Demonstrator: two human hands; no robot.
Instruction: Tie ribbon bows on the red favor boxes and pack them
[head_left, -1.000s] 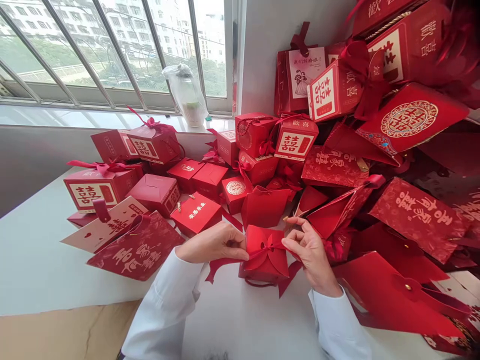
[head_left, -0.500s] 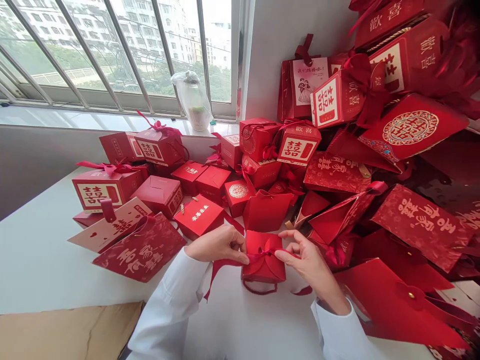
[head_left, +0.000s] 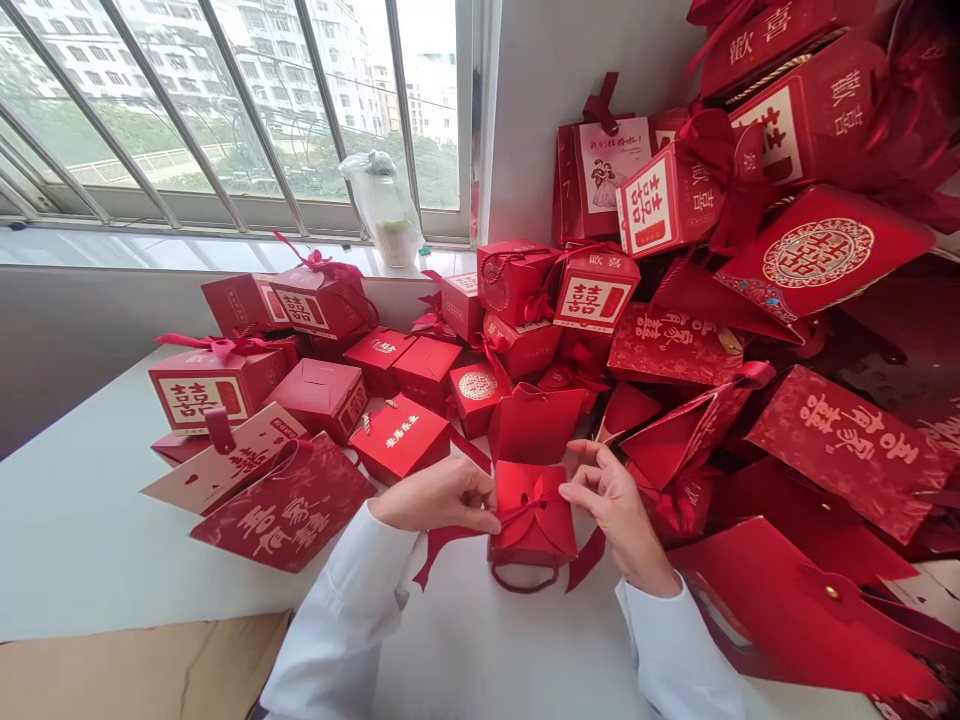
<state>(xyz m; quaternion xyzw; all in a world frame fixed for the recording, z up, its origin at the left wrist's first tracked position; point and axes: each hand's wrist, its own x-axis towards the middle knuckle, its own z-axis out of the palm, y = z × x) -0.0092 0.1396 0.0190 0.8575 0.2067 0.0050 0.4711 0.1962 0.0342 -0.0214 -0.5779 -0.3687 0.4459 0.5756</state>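
Note:
A small red gift box [head_left: 534, 543] with curved interlocking flaps stands on the white table [head_left: 465, 650], a cord handle looped at its near side. Dark red ribbon [head_left: 444, 545] crosses its top, with one tail hanging to the left and another to the right. My left hand [head_left: 439, 495] pinches the ribbon at the box's left edge. On the opposite side, the thumb and fingers of my right hand [head_left: 616, 515] close on the ribbon near the box's right edge. Just behind stands another red box [head_left: 536, 425].
Red gift boxes [head_left: 401, 437] and a leaning printed gift bag [head_left: 281, 505] lie to the left. A tall heap of red bags and boxes [head_left: 817, 250] fills the right. Cardboard [head_left: 142, 665] sits at lower left. A bagged cup [head_left: 390, 215] stands on the windowsill.
The small loop at the ribbon's crossing has flattened into a thinner band. The ribbon's right tail hangs lower beside the box. My left hand stays at the left edge.

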